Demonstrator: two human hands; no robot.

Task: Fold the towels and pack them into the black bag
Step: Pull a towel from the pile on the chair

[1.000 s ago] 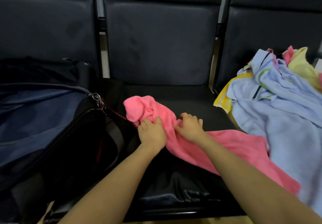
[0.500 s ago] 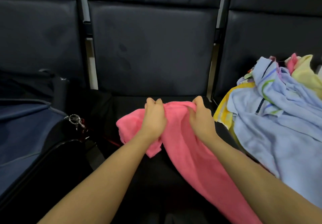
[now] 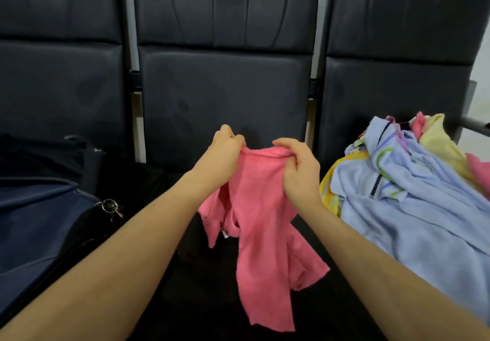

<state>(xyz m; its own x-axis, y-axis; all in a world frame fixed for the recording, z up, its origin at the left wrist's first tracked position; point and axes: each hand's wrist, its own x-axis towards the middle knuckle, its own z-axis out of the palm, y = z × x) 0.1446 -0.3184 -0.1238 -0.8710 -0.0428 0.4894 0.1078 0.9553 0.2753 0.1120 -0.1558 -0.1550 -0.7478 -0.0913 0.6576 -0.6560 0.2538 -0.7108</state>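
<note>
Forearms: both bare and cut off by the bottom edge of the view, so elbows and sleeves are out of sight; they reach forward over the middle seat.
Pink towel [image 3: 262, 224]: hangs in the air above the dark middle seat [image 3: 212, 287], bunched and twisted, its lower corners dangling free; a small pale tag shows near its left fold, too small to read. Its far side is hidden by its own folds.
Left hand [image 3: 225, 152]: fingers curled tight, pinching the towel's top edge at the left; the fingertips are hidden behind the knuckles and cloth.
Right hand [image 3: 299, 170]: thumb and fingers closed on the same top edge just beside the left hand, with a short stretch of hem taut between them.
Black bag [image 3: 39, 234]: lies on the left seat, well apart from the towel, cut off by the left edge. Its dark blue panel and a metal key ring [image 3: 110, 206] on the zipper show; whether it is open cannot be told, and the black parts merge with the seat.
Towel pile [image 3: 413, 200]: heaped on the right seat, unfolded; a light blue striped towel lies on top, with yellow and pink ones partly buried beneath and behind. How many lie there cannot be told, and the pile runs off the right edge.
Seat backs [image 3: 225, 88]: three dark padded panels upright behind everything, with a pale wall visible through the gaps.
</note>
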